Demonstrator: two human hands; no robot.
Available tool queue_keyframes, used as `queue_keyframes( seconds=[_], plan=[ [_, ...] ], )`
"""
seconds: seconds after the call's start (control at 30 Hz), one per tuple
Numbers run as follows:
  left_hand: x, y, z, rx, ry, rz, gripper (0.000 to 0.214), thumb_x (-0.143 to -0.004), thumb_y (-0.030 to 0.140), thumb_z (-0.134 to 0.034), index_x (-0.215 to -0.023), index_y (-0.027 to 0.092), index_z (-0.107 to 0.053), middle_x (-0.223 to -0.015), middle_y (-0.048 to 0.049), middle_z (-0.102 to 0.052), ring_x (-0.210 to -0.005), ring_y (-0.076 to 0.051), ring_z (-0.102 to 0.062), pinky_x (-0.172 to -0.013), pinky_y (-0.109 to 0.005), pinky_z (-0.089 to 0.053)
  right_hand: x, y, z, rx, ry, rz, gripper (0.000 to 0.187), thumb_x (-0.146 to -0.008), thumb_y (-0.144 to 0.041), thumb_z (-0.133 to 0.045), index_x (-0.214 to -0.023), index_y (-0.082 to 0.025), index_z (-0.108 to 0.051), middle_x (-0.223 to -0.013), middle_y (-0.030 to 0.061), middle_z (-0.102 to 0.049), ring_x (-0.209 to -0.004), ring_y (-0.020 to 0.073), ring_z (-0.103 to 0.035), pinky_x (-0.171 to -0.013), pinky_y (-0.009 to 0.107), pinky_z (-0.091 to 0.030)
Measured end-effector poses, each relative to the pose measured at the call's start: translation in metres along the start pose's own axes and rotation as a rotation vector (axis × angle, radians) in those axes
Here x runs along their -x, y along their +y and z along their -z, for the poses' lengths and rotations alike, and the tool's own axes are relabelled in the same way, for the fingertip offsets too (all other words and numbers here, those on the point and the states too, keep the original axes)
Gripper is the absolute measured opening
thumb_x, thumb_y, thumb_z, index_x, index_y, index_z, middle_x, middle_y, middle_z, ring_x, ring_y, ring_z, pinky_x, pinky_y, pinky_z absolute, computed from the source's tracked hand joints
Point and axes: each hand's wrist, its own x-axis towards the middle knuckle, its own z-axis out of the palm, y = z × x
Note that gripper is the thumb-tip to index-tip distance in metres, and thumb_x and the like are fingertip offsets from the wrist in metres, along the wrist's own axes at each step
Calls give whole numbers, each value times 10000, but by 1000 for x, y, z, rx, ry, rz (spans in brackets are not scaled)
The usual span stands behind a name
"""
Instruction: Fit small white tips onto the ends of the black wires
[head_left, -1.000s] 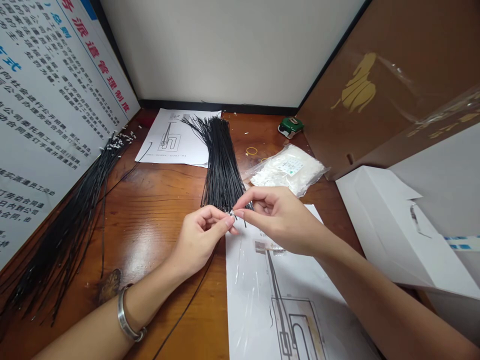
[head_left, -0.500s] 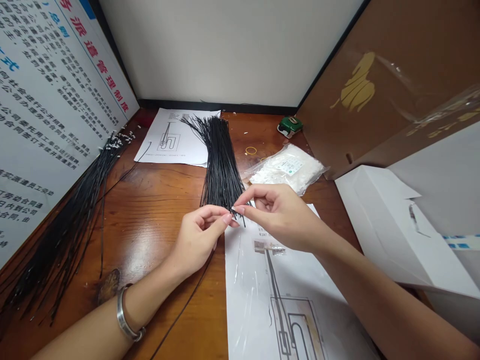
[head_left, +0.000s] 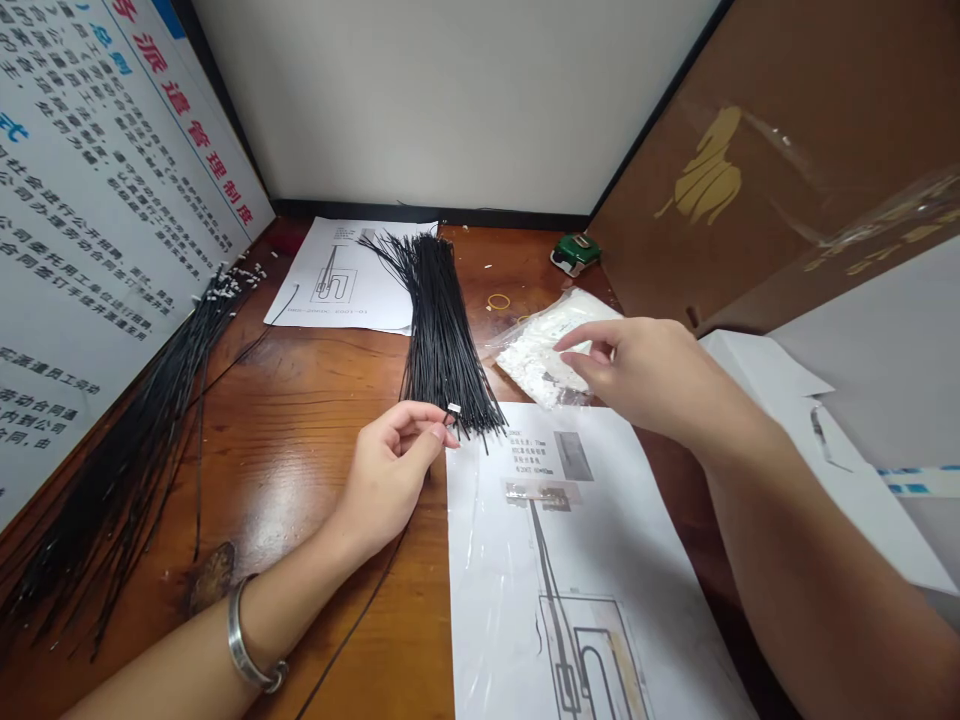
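My left hand (head_left: 397, 470) is closed in a pinch on a thin black wire (head_left: 352, 640), which trails down to the bottom edge. A small white connector (head_left: 454, 408) shows at the wire's end, just past the fingertips. My right hand (head_left: 637, 375) hangs over a clear plastic bag of small white pieces (head_left: 532, 350). Its thumb and forefinger are slightly apart, with nothing visible between them. Behind my left fingers lies a thick bundle of black wires (head_left: 442, 330), their near ends fanned out.
On the left, more black wires (head_left: 142, 430) with white ends lean by a printed board (head_left: 112, 180). A drawing sheet (head_left: 510, 600) lies in front, another sheet (head_left: 300, 270) at the back. A green tape measure (head_left: 575, 254), a rubber band (head_left: 498, 301) and a white box (head_left: 795, 420) are farther right.
My right hand has left the wire's end and moved right and up to the bag, its fingertips parting. The white connector now shows at my left fingertips; my left hand stays nearly in place.
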Motion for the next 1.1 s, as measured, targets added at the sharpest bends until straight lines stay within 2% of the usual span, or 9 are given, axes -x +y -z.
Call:
queue_keyframes(
  seconds=[0.1,0.2,0.33,0.43,0.57,0.7,0.8,0.9,1.1],
  plan=[
    [-6,10,8,-102,31,3,137,-788,255,-558,-854,157,-627,-778,-40,-707,-646,-128,-607,-571,-235,-451,-7,13,-5,47,-161,-59,234,-779,-173,-534,-867,-273,-727,-559,-14,-576,-521,165,-512,-517,285,-359],
    [-21,30,34,-318,113,-44,182,-766,274,-583,-882,169,-677,-837,-49,-729,-733,-168,-636,-643,-274,-477,-11,17,-11,38,-265,1,257,-769,-181,-531,-884,-289,-734,-615,-16,-623,-515,154,-517,-496,274,-357],
    [-56,61,100,-704,389,-118,260,-693,320,-643,-906,188,-713,-934,-51,-736,-935,-240,-629,-782,-356,-453,-11,16,-10,113,-170,-19,276,-766,-199,-541,-942,-272,-740,-624,4,-647,-611,188,-579,-542,276,-385],
    [-84,72,153,-703,567,-111,366,-713,371,-552,-999,175,-671,-1017,-114,-711,-965,-287,-640,-700,-409,-430,-10,18,-10,153,-177,-19,306,-776,-216,-535,-996,-281,-737,-715,22,-694,-713,217,-619,-579,284,-404],
    [-99,73,181,-760,548,-197,475,-639,423,-589,-1050,190,-634,-1158,-149,-641,-1169,-323,-546,-747,-409,-443,-11,18,-17,194,-159,16,345,-801,-255,-529,-1096,-276,-706,-811,42,-722,-837,248,-636,-634,299,-414],
    [-79,67,138,-1014,314,-286,439,-734,394,-527,-1114,186,-597,-1272,-123,-572,-1006,-242,-616,-856,-375,-451,-12,14,-24,218,-126,-5,355,-826,-299,-512,-1122,-240,-700,-783,72,-724,-813,267,-646,-624,313,-410],
    [-48,59,85,-1075,55,-225,279,-805,386,-505,-894,173,-663,-860,-82,-699,-756,-215,-628,-732,-353,-471,-12,13,-26,217,-109,28,349,-826,-284,-496,-1090,-219,-715,-900,99,-728,-830,277,-645,-617,322,-410],
    [-19,48,41,-1193,-123,-180,346,-847,450,-463,-739,182,-652,-701,-67,-684,-634,-219,-612,-627,-345,-443,-12,13,-28,194,-88,41,326,-825,-279,-492,-1040,-212,-727,-897,98,-726,-816,270,-641,-602,317,-405],
    [3,30,4,-1535,-283,-193,344,-904,268,-348,-822,121,-647,-769,-151,-680,-663,-284,-654,-546,-343,-438,-13,12,-32,218,-70,76,280,-813,-244,-480,-944,-217,-727,-809,81,-711,-768,249,-627,-570,299,-375]
  ],
)
